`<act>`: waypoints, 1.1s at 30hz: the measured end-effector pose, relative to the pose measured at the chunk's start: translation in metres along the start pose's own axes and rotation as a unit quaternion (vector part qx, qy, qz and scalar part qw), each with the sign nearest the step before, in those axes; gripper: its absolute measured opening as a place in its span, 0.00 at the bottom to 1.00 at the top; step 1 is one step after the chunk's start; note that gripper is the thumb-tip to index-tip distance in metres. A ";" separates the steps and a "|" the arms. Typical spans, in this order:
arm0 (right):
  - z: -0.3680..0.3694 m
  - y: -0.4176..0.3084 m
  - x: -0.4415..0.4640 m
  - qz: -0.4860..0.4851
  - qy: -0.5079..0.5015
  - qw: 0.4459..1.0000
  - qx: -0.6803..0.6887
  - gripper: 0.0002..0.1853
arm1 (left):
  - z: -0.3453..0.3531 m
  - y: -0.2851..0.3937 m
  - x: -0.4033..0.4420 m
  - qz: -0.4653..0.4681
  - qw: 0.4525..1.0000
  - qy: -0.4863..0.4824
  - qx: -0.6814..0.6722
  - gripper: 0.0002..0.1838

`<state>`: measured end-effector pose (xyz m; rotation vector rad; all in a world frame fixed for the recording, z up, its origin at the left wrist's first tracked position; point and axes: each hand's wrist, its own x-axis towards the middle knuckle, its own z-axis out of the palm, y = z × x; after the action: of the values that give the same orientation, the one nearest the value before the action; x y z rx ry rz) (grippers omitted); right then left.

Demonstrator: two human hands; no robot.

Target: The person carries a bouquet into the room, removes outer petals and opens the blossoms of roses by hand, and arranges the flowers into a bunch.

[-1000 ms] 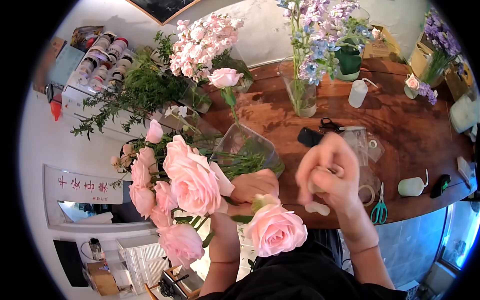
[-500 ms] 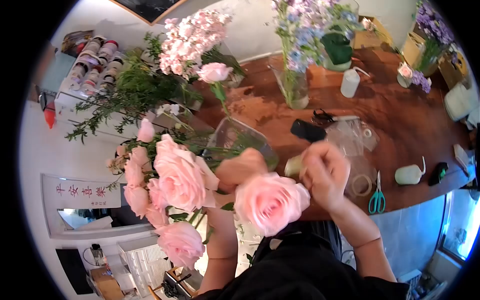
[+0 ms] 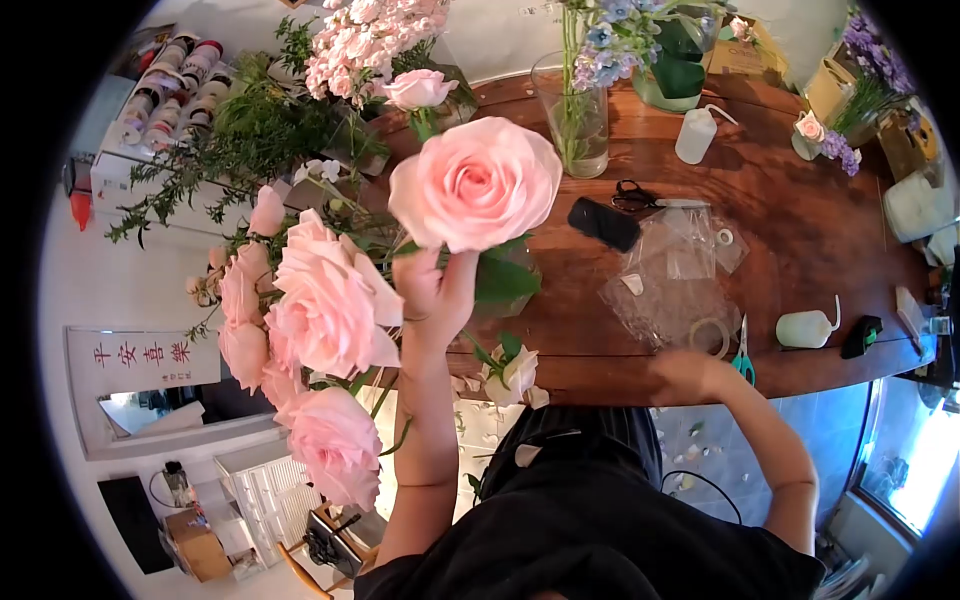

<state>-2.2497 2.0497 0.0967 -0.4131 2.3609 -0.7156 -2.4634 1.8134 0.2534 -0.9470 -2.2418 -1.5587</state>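
Note:
A large open pink rose (image 3: 475, 185) stands up in front of me, with my left hand (image 3: 437, 295) closed around its stem just under the bloom. Green leaves (image 3: 505, 278) show beside that hand. Several more pink roses (image 3: 330, 300) are bunched to the left of my left forearm. My right hand (image 3: 690, 377) is over the table's front edge, smeared by motion, so its fingers and anything in them cannot be made out. Near it are a roll of tape (image 3: 710, 338) and teal scissors (image 3: 742, 355). A small pale rose (image 3: 515, 376) lies at the table edge.
On the wooden table (image 3: 800, 245) are a black phone (image 3: 603, 223), black scissors (image 3: 633, 196), clear plastic wrap (image 3: 670, 285), two squeeze bottles (image 3: 695, 137) and a glass vase (image 3: 575, 130). Greenery (image 3: 265, 130) and pale pink blossoms (image 3: 365, 45) stand at the back left.
The large rose and my left hand have gone up, away from my body. My right hand has moved down and right to the table edge. The small pale rose has come into view.

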 end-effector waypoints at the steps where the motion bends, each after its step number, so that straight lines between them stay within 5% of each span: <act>1: -0.013 -0.002 0.014 -0.031 0.124 0.991 0.046 0.21 | -0.001 -0.022 -0.004 0.074 0.990 -0.003 0.123 0.09; 2: -0.028 -0.008 0.030 -0.064 0.245 0.963 0.093 0.20 | 0.003 0.006 0.004 0.045 0.994 -0.040 0.092 0.08; 4: -0.072 -0.039 0.061 -0.090 0.304 0.935 0.157 0.15 | 0.005 0.002 -0.008 -0.019 0.989 -0.059 0.133 0.09; 6: -0.079 -0.063 0.107 -0.255 0.357 0.883 0.165 0.14 | 0.018 0.014 -0.021 0.021 0.994 -0.048 0.095 0.14; 8: -0.060 -0.093 0.143 -0.234 0.245 0.918 0.209 0.12 | 0.025 0.028 -0.043 0.083 0.994 -0.009 0.066 0.17; 10: -0.050 -0.126 0.157 -0.337 0.350 0.818 0.307 0.10 | 0.019 0.030 -0.071 0.088 0.993 -0.053 0.050 0.19; 11: -0.020 -0.137 0.181 -0.364 0.374 0.669 0.528 0.08 | 0.011 0.034 -0.084 0.119 0.982 -0.079 0.125 0.19; 14: -0.031 -0.135 0.181 -0.225 0.298 0.837 0.399 0.05 | -0.009 0.016 -0.127 0.159 0.978 -0.068 0.116 0.16; 18: -0.052 -0.154 0.145 -0.249 0.203 0.780 0.538 0.06 | -0.035 0.012 -0.142 0.094 0.984 -0.008 0.149 0.14; 24: -0.092 -0.163 0.043 -0.272 0.176 0.887 0.329 0.05 | -0.035 0.011 -0.152 -0.009 0.993 0.078 0.088 0.10; 29: -0.070 -0.156 -0.024 -0.272 0.230 0.901 0.249 0.04 | -0.023 0.055 -0.160 0.012 0.994 -0.018 -0.103 0.09; 33: -0.025 -0.146 -0.040 -0.341 0.356 0.858 0.146 0.09 | 0.007 0.104 -0.171 -0.041 0.973 -0.121 -0.193 0.09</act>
<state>-2.2197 1.9600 0.2179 -1.0116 2.6806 -1.7912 -2.2670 1.7795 0.2360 -1.2183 -2.1948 -2.0686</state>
